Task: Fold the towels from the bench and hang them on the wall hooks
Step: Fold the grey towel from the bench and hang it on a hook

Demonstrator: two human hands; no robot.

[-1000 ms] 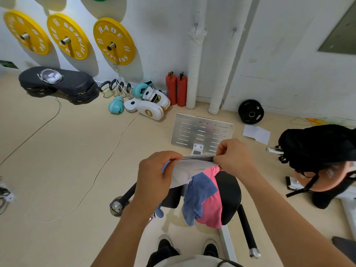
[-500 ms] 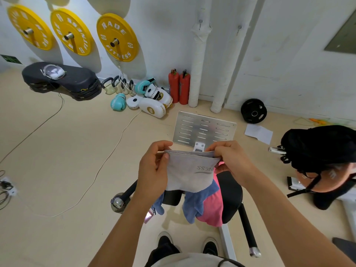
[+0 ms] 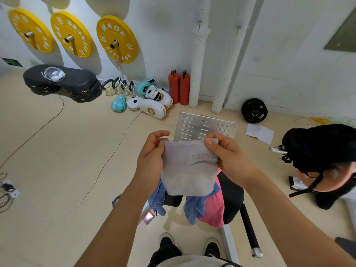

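A folded grey towel with "FITNESS" lettering hangs upright in front of me. My left hand pinches its upper left corner and my right hand pinches its upper right corner. Below it, a blue towel and a pink towel lie draped over the black bench seat. Two small wall hooks are fixed on the white wrapped pipes ahead, the second hook to the right.
A perforated metal plate lies on the floor beyond the bench. Boxing gloves, red extinguishers and a black weight plate line the wall. A person's head is close on the right. Cables run across the floor at left.
The grey towel went from a flat, edge-on fold to hanging down as a folded square, and both hands lifted it slightly higher.
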